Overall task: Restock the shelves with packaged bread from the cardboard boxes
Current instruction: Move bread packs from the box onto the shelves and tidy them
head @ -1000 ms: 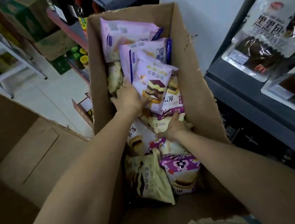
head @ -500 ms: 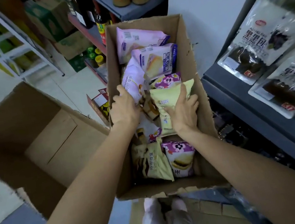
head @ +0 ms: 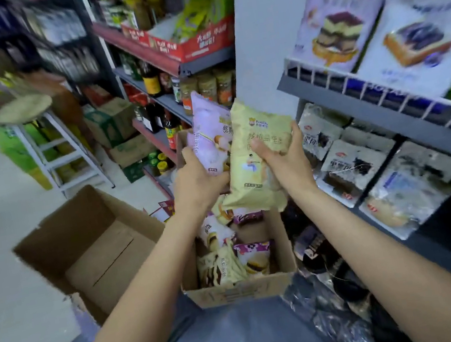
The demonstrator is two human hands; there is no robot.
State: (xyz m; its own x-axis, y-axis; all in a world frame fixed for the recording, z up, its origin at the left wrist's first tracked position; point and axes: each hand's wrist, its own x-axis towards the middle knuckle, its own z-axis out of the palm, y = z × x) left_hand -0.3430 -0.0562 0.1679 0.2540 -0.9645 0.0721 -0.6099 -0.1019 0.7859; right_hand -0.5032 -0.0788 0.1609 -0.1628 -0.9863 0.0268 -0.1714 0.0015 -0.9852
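1. The long open brown cardboard box [head: 243, 289] on the floor still holds several soft plastic bread packets [head: 236, 262], cream and purple, printed with pictures of layered cake; they lie loosely piled at its near end.
2. The pale yellow plastic bread packet [head: 258, 159] is a puffy pillow bag with a small blue logo near its top and dark lettering across the middle; it is held upright above the box.
3. The pale lilac plastic bread packet [head: 211, 140] is slimmer, shows a bun picture and dark characters, and stands upright just left of the yellow one, partly behind it.
4. A grey metal shelf unit with a white wire front rail [head: 380, 101] fills the right side, carrying large lilac and white bread bags above and clear packets of dark bread below.
5. An empty open brown cardboard box [head: 92, 245] sits on the pale floor [head: 3, 270] to the left; behind it stand a white step stool [head: 58, 152] and shelves of bottles and jars [head: 171, 90].
6. The left hand [head: 198, 183] grips the lower part of the lilac packet, fingers curled round it.
7. The right hand [head: 283, 156] grips the yellow packet at mid-height, thumb on its front and fingers round its right edge.
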